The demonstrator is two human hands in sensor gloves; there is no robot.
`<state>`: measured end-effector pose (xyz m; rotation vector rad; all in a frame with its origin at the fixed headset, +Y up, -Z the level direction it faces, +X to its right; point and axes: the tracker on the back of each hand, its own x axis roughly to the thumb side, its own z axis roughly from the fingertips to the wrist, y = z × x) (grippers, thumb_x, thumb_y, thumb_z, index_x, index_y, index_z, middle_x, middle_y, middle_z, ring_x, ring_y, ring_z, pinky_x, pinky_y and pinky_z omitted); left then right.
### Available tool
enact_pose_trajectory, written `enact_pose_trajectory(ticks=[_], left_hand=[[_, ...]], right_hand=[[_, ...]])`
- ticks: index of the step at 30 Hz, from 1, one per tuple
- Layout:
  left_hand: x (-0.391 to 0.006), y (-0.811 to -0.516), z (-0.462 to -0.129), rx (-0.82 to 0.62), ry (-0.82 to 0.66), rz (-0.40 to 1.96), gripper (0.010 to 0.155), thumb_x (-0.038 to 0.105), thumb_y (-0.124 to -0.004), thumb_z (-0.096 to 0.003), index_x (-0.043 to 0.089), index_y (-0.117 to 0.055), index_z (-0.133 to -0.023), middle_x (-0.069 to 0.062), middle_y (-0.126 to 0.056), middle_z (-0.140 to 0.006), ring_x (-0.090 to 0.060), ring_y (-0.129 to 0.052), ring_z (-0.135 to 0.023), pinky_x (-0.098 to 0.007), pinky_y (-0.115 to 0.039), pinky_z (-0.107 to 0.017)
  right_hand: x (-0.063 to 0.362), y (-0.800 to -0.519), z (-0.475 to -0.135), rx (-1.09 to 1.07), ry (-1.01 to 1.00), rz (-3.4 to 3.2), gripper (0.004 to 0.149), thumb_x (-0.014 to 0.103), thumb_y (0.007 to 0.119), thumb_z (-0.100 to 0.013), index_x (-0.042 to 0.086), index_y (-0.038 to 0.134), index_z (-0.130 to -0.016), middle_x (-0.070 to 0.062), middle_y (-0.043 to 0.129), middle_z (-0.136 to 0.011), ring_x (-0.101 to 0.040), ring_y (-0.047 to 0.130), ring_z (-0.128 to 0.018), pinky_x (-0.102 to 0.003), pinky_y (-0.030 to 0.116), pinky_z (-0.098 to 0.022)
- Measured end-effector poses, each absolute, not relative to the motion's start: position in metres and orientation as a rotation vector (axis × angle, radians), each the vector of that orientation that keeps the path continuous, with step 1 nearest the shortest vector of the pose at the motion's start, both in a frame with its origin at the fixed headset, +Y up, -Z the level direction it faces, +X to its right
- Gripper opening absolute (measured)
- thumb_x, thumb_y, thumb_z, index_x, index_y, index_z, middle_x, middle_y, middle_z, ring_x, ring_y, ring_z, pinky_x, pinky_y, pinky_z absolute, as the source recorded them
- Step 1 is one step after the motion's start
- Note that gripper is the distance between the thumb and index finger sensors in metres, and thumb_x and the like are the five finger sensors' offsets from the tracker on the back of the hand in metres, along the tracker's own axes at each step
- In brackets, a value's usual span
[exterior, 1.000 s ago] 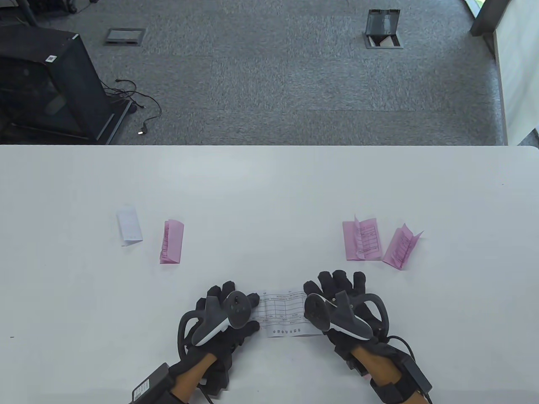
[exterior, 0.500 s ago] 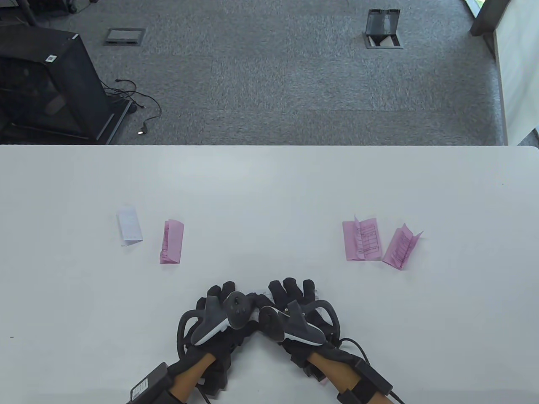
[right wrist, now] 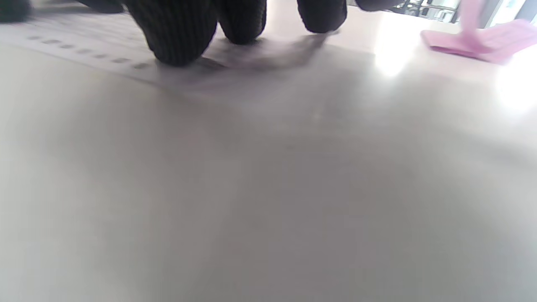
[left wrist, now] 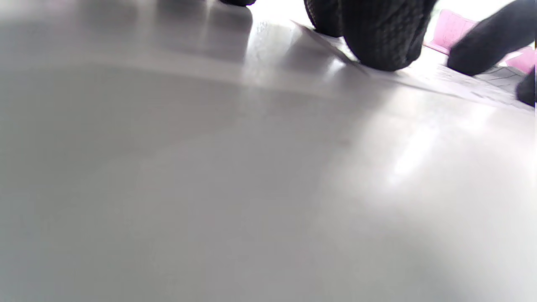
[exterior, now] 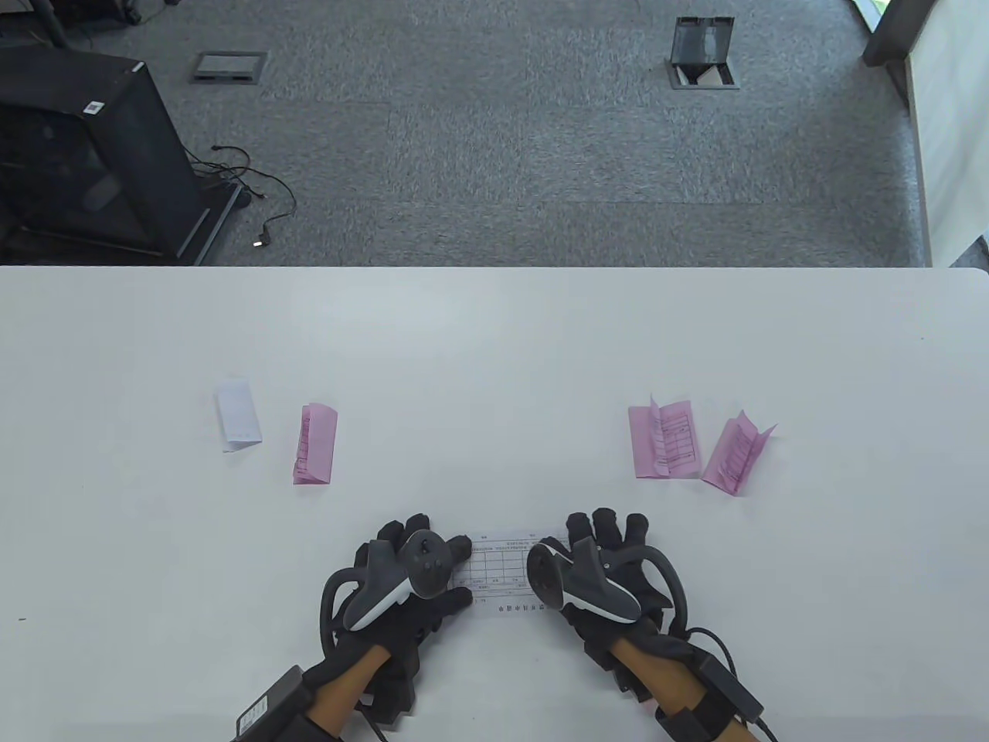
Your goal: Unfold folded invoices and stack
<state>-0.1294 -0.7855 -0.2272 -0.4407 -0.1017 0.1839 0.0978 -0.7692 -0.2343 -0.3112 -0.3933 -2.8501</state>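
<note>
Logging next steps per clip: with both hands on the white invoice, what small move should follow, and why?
Probably slide the right hand outward to flatten the white invoice, while the left hand pins its other end. Four folded invoices wait untouched farther back on the table.

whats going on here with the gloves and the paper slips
A person in sensor gloves is flattening a white invoice on the table: the left hand presses its left end, the right hand its right end. Four slips wait further back, folded or only partly opened: a white slip and a pink slip on the left, two pink ones on the right. No stack exists yet.
</note>
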Motion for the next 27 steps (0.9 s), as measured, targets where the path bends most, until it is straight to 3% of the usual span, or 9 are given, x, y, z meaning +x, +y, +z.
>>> enact_pose_trajectory(ticks=[12, 15, 20, 27], left_hand=[[-0.132, -0.785, -0.227, -0.439, -0.091, 0.223, 0.072, 0.054, -0.078, -0.0489, 0.046, -0.043, -0.111, -0.009, -0.017, -0.126, -0.039, -0.015, -0.114, -0.07, -0.02, -0.079], [-0.132, -0.786, -0.228, -0.446, -0.094, 0.226, 0.072, 0.054, -0.077, -0.0494, 0.046, -0.042, -0.112, -0.01, -0.016, -0.126, -0.04, -0.014, -0.113, -0.07, -0.019, -0.079], [-0.132, -0.786, -0.228, -0.448, -0.096, 0.227, 0.072, 0.054, -0.077, -0.0496, 0.045, -0.041, -0.112, -0.01, -0.016, -0.126, -0.04, -0.013, -0.113, -0.07, -0.019, -0.079], [-0.131, -0.786, -0.228, -0.454, -0.098, 0.231, 0.073, 0.054, -0.077, -0.0497, 0.045, -0.04, -0.112, -0.01, -0.014, -0.125, -0.04, -0.012, -0.113, -0.07, -0.018, -0.078]], right_hand=[[0.133, -0.772, -0.246, -0.269, -0.627, -2.965, 0.064, 0.052, 0.067, -0.049, 0.038, 0.04, -0.105, -0.012, 0.04, -0.116, -0.045, 0.044, -0.105, -0.074, 0.031, -0.07], [0.144, -0.772, -0.251, -0.288, -0.714, -3.088, 0.067, 0.056, 0.066, -0.048, 0.035, 0.04, -0.106, -0.014, 0.036, -0.114, -0.046, 0.039, -0.103, -0.072, 0.032, -0.07], [0.151, -0.775, -0.253, -0.166, -0.69, -3.274, 0.076, 0.06, 0.063, -0.046, 0.025, 0.039, -0.109, -0.014, 0.04, -0.112, -0.045, 0.037, -0.101, -0.071, 0.033, -0.07], [0.133, -0.785, -0.243, -0.157, -0.46, -3.128, 0.079, 0.06, 0.062, -0.046, 0.022, 0.035, -0.11, -0.017, 0.036, -0.11, -0.049, 0.039, -0.099, -0.068, 0.037, -0.07]])
